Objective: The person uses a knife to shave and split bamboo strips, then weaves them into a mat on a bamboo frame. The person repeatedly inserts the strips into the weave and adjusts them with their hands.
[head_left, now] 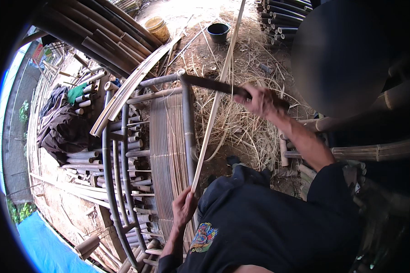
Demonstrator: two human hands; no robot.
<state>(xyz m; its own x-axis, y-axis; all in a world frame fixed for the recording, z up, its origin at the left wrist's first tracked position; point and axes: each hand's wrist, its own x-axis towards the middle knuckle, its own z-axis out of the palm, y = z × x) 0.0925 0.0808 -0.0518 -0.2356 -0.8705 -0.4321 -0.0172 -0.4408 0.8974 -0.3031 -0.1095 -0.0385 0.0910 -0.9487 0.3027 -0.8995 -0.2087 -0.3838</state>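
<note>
I have the left hand (pixel 184 207) closed on the bamboo strip (pixel 208 132) slanting past the frame (pixel 188 120), the right hand (pixel 261 101) wrapped round a knife (pixel 209 84) across it; probably shaving, contact unclear. Next needs steady tension.

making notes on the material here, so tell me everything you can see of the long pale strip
The long pale strip is narrow, cream to tan, and looks like split bamboo. It slants nearly straight from the person's left grip, closed around its lower part, up and rightward past the picture's top edge, so its far end is unseen. It passes above shavings-strewn ground. A dark tool crosses it; whether they touch is unclear.
</note>
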